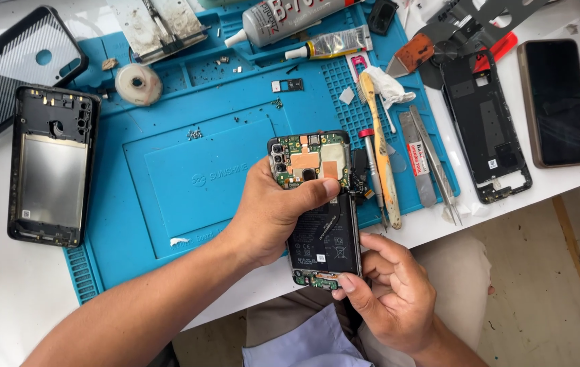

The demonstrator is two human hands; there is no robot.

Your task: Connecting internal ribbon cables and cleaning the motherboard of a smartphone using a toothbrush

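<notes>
Head view, largest thing first: a blue repair mat (pixel 167 177) fills the middle and upper left of the frame on a white table (pixel 4 299). At left lies a black phone frame (pixel 50 165); at upper right, a second frame (pixel 485 126) and a dark phone (pixel 559 102). At centre, the opened phone (pixel 317 207) is held above the mat's lower edge, circuit board and battery bare. The left hand (pixel 269 214) clamps it from the side, thumb pressed across the board. The right hand (pixel 392 289) pinches the bottom corner, fingers curled. Tweezers (pixel 434 163) and a screwdriver (pixel 373 170) lie just right. Thumb pressure could strain the thin flex cable, or a loose grip could drop the phone.
</notes>
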